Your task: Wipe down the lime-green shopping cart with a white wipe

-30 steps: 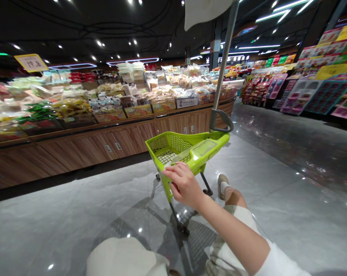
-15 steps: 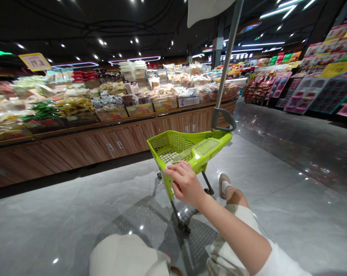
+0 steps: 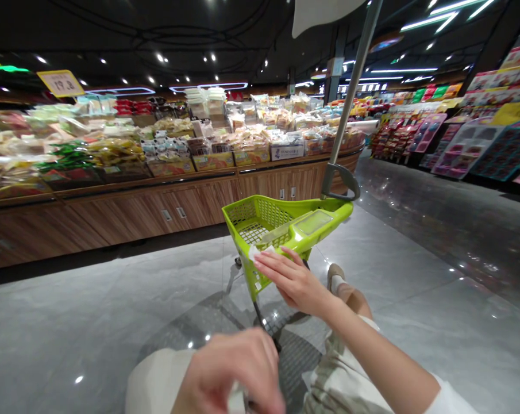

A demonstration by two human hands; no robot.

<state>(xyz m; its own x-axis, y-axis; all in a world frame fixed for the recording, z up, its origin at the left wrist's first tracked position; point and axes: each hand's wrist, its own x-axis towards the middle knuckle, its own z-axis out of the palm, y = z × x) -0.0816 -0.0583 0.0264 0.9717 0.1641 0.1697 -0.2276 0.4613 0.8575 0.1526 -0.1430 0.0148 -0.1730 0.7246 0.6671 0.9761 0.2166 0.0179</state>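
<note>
1. Fingers (image 3: 238,359) of the left hand (image 3: 227,374) curl together low in view, blurred; a pale scrap (image 3: 238,399) shows beneath them, but I cannot tell whether they grip it. Just left of them lies a cream bag (image 3: 154,382).
2. A white tissue (image 3: 257,252) sits at the near corner of the green cart (image 3: 260,221), up and to the right of the left hand. It is crumpled, so its long axis is hard to tell.
3. The right hand (image 3: 294,282) is the nearer one. Its fingers (image 3: 272,267) lie extended and nearly flat, their tips touching the tissue without closing around it.
4. The cart's long side rises rightward from that corner toward its curved handle (image 3: 339,181) and upright pole (image 3: 350,98).
5. Beyond the cart, a wooden counter (image 3: 199,207) holds packaged food, and a shoe (image 3: 335,275) shows just right of the cart.
</note>
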